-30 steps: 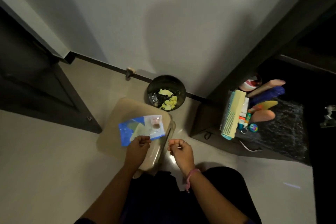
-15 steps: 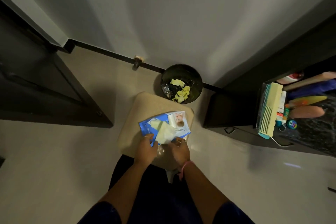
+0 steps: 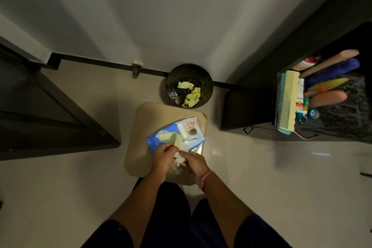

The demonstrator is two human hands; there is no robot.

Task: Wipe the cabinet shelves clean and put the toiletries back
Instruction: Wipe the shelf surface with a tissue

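Diagonally, wipe pack, flap end upper-right.

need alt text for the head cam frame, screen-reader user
Seen from above, a person's left hand and right hand together pull a white wipe from a blue wipes pack lying on a beige stool. Beyond it stands a dark bin holding crumpled yellow scraps; at right, a tray of toiletries with a large comb.
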